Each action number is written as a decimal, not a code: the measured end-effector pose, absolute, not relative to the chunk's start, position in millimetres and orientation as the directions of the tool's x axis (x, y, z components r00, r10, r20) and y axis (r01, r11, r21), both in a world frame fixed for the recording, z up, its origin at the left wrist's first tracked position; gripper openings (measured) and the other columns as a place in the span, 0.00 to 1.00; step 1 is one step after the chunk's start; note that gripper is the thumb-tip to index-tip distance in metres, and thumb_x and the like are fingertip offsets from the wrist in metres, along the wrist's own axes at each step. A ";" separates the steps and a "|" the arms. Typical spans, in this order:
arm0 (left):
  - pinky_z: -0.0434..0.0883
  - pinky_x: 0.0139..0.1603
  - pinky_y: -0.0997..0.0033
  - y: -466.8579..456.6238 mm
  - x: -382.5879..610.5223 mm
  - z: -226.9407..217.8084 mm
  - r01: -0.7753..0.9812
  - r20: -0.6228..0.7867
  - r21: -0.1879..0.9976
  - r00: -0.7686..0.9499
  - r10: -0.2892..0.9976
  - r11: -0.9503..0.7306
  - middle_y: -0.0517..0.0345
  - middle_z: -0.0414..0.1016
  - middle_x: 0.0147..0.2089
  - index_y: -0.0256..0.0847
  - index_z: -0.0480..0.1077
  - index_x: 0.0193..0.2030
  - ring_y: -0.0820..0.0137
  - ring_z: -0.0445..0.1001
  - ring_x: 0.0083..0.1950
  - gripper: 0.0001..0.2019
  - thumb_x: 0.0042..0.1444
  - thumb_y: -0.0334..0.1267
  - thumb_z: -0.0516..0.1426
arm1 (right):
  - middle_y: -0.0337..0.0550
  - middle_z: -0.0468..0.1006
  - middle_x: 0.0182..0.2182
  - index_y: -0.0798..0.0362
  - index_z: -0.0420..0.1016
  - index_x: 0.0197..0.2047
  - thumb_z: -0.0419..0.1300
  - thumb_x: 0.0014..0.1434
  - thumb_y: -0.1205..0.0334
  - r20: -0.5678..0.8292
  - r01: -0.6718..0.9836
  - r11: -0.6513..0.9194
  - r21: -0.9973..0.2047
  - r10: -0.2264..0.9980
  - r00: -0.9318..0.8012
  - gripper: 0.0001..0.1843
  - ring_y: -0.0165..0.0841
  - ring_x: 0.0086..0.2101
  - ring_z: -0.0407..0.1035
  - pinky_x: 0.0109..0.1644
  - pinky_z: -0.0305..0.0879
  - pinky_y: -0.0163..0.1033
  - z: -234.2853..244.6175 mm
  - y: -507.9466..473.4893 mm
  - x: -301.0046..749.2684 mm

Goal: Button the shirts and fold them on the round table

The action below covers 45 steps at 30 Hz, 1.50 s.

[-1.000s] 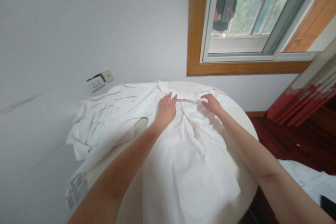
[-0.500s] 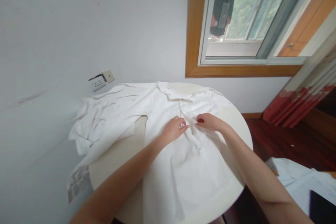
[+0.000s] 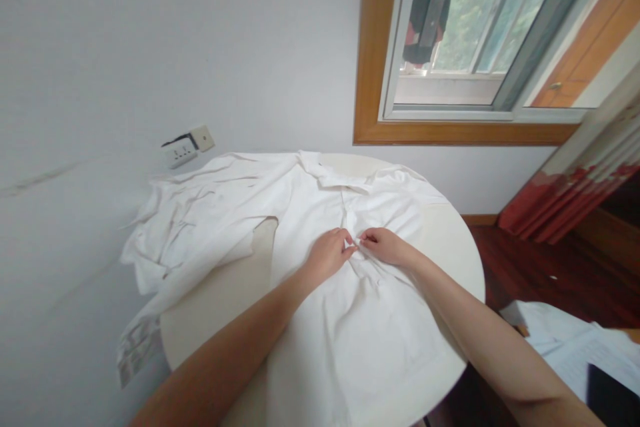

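A white shirt (image 3: 310, 320) lies spread over a round cream table (image 3: 230, 307), its collar toward the wall. My left hand (image 3: 330, 253) pinches the fabric at the front opening, around the middle of the shirt. Close beside it, my right hand (image 3: 385, 245) pinches the other side of the same opening, the fingertips of both hands nearly meeting. Creases run out from the pinched spot. Any button between the fingers is too small to make out.
More crumpled white cloth (image 3: 185, 227) covers the table's left side and hangs over its edge. A wall socket (image 3: 181, 152) is behind it. At lower right are papers (image 3: 565, 347) and a dark flat object (image 3: 613, 393). A red-and-cream curtain (image 3: 565, 193) hangs at right.
My right hand has moved left and slightly down, closing the gap to my left hand. The cloth at the opening is drawn together and more creased. The view has shifted slightly.
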<state>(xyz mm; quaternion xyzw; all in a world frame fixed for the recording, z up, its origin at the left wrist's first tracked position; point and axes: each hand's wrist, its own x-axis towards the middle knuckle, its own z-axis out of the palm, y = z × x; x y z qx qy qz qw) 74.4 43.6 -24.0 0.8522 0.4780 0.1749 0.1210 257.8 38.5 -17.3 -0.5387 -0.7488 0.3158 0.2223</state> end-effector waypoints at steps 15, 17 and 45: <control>0.68 0.42 0.65 40.7 78.5 -24.7 0.840 0.116 0.247 0.469 0.875 -0.483 0.50 0.76 0.41 0.41 0.67 0.43 0.62 0.76 0.43 0.10 0.62 0.43 0.52 | 0.38 0.73 0.29 0.51 0.70 0.38 0.49 0.60 0.54 0.192 0.412 0.265 -0.872 0.959 -0.210 0.13 0.31 0.31 0.66 0.38 0.63 0.35 -1.3 28.8 251.7; 0.68 0.42 0.65 40.8 78.5 -24.5 0.844 0.113 0.238 0.468 0.877 -0.481 0.50 0.76 0.40 0.41 0.67 0.43 0.62 0.76 0.42 0.09 0.62 0.42 0.51 | 0.39 0.74 0.29 0.51 0.70 0.36 0.49 0.60 0.55 0.160 0.420 0.246 -0.874 0.960 -0.229 0.12 0.31 0.31 0.66 0.38 0.63 0.35 -7.8 30.4 249.6; 0.68 0.42 0.68 39.8 76.8 -23.7 0.861 0.060 0.232 0.451 0.891 -0.452 0.51 0.77 0.43 0.40 0.66 0.47 0.63 0.76 0.44 0.10 0.63 0.42 0.51 | 0.39 0.75 0.27 0.56 0.75 0.38 0.52 0.56 0.60 0.067 0.517 0.193 -0.834 0.965 -0.252 0.13 0.29 0.26 0.64 0.33 0.59 0.34 -33.7 41.2 251.1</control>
